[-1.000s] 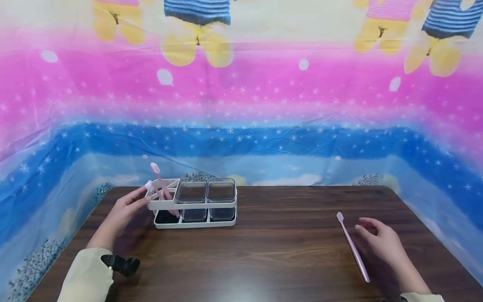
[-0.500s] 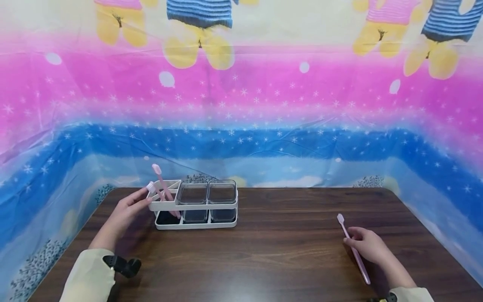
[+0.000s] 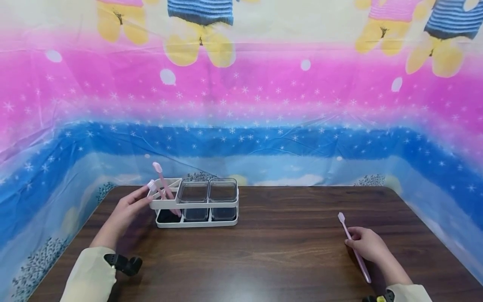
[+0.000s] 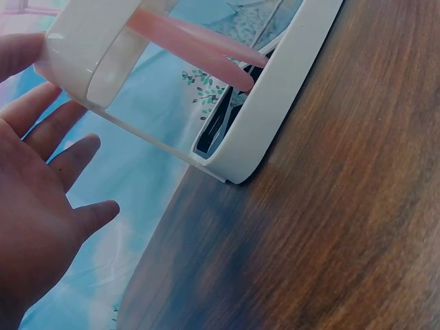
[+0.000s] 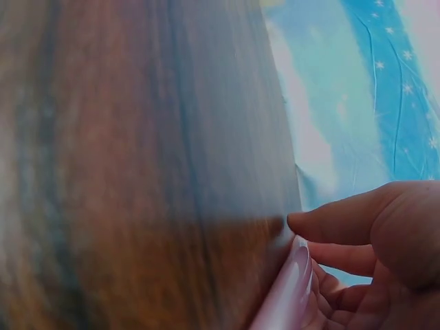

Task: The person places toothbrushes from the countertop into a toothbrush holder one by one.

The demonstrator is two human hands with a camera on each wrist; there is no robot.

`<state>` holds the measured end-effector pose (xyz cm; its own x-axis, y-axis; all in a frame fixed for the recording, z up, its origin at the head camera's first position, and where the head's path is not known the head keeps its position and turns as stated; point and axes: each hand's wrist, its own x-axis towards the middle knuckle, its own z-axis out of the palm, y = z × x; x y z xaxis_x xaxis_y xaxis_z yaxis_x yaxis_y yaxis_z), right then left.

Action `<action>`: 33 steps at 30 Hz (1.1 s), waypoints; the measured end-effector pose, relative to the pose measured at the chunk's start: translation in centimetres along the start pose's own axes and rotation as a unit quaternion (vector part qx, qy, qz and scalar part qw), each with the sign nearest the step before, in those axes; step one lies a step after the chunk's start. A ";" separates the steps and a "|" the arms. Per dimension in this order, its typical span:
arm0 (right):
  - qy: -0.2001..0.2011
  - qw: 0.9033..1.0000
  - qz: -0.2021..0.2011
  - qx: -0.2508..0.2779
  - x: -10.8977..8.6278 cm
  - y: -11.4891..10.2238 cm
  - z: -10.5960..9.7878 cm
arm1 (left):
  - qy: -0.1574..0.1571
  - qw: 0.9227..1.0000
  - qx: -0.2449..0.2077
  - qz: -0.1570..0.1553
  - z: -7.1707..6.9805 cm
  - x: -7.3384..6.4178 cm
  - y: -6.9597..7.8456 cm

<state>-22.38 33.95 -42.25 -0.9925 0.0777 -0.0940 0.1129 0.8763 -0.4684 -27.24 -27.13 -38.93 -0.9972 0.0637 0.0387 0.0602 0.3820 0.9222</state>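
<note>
A white two-tier toothbrush holder (image 3: 196, 205) stands at the table's back left, with two pink toothbrushes (image 3: 165, 186) leaning in its left section. My left hand (image 3: 123, 212) holds the upper tier's left end between thumb and index finger; its other fingers spread loosely below, as the left wrist view shows. A third pink toothbrush (image 3: 360, 263) lies on the right part of the table, bristle head pointing away from me. My right hand (image 3: 367, 244) pinches its handle between thumb and fingers. The right wrist view shows the pink handle (image 5: 283, 295) beneath the thumb, partly hidden.
Two clear cups (image 3: 194, 192) sit side by side in the holder's middle and right sections. The dark brown wooden table (image 3: 279, 235) lies between the hands. A patterned cloth (image 3: 241, 142) hangs along the table's back and sides.
My right hand has moved left onto the loose toothbrush and now pinches its handle; it was apart from it a second ago. The left hand and the holder stay in place.
</note>
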 end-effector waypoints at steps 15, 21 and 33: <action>0.037 0.999 0.005 0.037 -0.4 0.3 0.1 | -0.004 1.000 0.000 -0.009 0.0 0.2 -0.1; 0.040 0.997 0.026 0.058 -0.4 0.3 0.1 | -0.005 1.000 0.005 -0.006 0.0 0.2 -0.1; 0.031 0.999 0.011 0.026 0.1 0.5 0.7 | -0.004 1.000 0.004 0.000 0.0 0.1 -0.1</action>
<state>-22.36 34.00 -43.13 -0.9905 0.1273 -0.0520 0.1359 0.8484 -0.5115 -27.37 -27.15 -38.98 -0.9969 0.0707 0.0358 0.0607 0.3895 0.9190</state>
